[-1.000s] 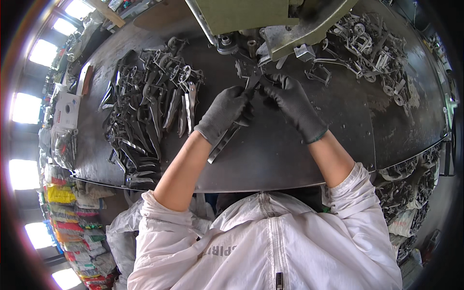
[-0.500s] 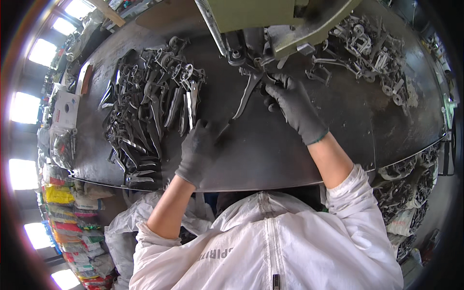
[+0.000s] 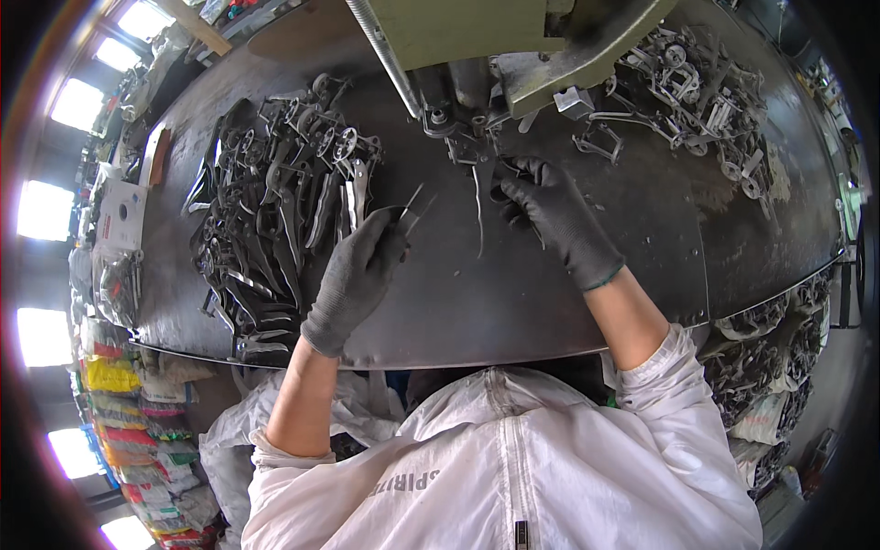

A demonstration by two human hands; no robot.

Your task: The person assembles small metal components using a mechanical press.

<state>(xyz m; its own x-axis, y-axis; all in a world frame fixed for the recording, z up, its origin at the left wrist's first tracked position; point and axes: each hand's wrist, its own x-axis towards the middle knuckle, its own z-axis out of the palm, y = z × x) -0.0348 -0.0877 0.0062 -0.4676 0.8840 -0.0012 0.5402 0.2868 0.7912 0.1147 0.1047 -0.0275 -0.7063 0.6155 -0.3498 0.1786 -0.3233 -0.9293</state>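
A dark metal lever [image 3: 480, 203] juts from under the green machine [image 3: 467, 37]. The gloved right hand [image 3: 557, 215] curls beside it, though what it grips I cannot tell; the left hand [image 3: 356, 275], angled inward, grasps a slim 2-tipped metal piece [image 3: 412, 207]. The counter [image 3: 449, 307] runs between 2 heaps of metal parts [image 3: 284, 183] to its curved front edge [image 3: 477, 362]; windows [image 3: 46, 211] line the left.

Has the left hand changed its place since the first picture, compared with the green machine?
Yes. The left hand has moved away from the green machine, leftward and back toward the person.
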